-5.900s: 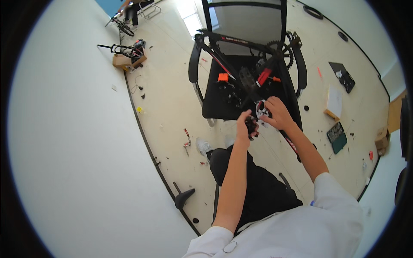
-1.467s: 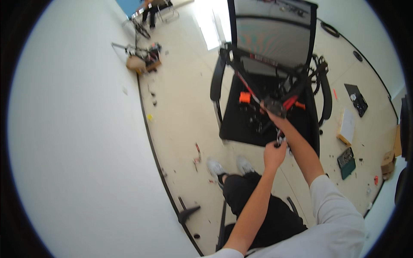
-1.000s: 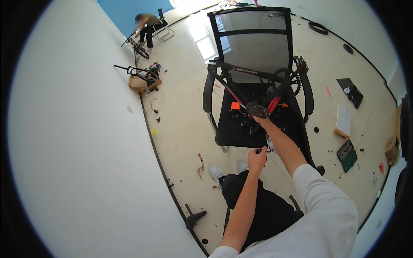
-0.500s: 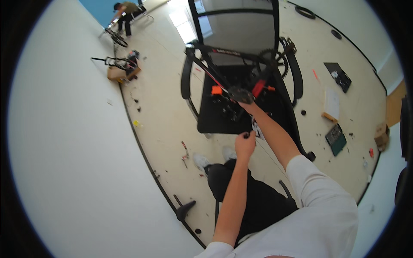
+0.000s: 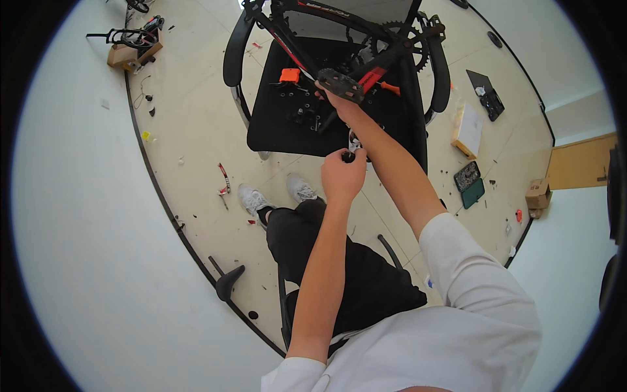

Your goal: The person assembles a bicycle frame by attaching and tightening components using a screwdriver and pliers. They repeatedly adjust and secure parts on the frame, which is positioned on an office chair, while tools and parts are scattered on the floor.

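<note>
A black bicycle frame (image 5: 372,29) with red accents rests on a black office chair (image 5: 277,127). My right hand (image 5: 341,104) reaches to the black pedal (image 5: 341,85), its fingers closed around the pedal's near-left side and partly hidden behind it. Just nearer to me, below the seat's front edge, my left hand (image 5: 344,175) is closed, thumb and fingers pinched around a small dark piece. A silver metal part (image 5: 354,141) shows right above that hand; whether it is held cannot be told. The toothed chainring (image 5: 421,49) sits at the frame's right.
On the seat lie an orange box-shaped item (image 5: 290,76), an orange-handled tool (image 5: 390,88) and several small metal parts. A green tool case (image 5: 470,186), a white-topped box (image 5: 467,130) and a saddle (image 5: 228,282) lie on the floor. A cardboard box (image 5: 134,55) stands by the left wall.
The view has tilted down, so the chair and frame sit higher and farther left, and the person at the back has left the picture. Both hands keep about the same places on the work.
</note>
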### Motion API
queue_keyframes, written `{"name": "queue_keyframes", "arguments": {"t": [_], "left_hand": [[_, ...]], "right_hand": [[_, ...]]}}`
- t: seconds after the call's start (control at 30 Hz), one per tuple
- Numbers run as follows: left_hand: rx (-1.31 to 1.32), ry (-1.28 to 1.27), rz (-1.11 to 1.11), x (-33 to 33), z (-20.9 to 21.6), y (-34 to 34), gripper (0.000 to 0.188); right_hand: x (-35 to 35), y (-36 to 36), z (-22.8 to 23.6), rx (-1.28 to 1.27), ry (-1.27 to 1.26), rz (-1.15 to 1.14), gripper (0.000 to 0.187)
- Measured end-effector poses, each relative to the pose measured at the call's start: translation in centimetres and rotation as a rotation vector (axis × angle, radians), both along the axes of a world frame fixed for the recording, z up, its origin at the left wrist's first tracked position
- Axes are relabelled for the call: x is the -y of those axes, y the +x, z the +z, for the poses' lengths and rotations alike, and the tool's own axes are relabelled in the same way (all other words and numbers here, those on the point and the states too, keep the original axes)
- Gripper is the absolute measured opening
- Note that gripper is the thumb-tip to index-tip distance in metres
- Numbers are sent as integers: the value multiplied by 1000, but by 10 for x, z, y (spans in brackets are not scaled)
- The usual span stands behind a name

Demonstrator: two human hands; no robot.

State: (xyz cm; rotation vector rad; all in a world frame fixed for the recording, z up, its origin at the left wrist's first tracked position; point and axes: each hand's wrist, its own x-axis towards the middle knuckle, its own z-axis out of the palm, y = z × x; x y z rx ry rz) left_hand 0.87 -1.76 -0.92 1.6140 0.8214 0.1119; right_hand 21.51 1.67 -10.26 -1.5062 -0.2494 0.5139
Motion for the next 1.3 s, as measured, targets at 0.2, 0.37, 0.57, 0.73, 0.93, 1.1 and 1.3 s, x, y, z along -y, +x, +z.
{"name": "queue_keyframes", "arguments": {"t": [0.2, 0.37, 0.57, 0.73, 0.93, 1.1, 1.3], "left_hand": [[25, -19, -11, -2, -2, 1, 38], [56, -46, 6, -2, -1, -5, 37], [47, -63, -1, -2, 1, -4, 37], [58, -67, -16, -1, -5, -2, 37], [46, -23, -6, 0, -10, 0, 37], [34, -49, 16, -5, -7, -3, 37], [54, -79, -23, -4, -3, -6, 38]], "right_hand": [[4, 5, -2, -8, 71, 3, 18], [-1, 1, 3, -4, 45, -3, 15], [1, -2, 10, -20, 24, 15, 15], [1, -1, 12, -2, -30, 20, 17], [2, -2, 13, -2, 2, 17, 21], [-5, -12, 33, 31, -167, 23, 26], [1, -9, -2, 533, -378, -86, 33]]}}
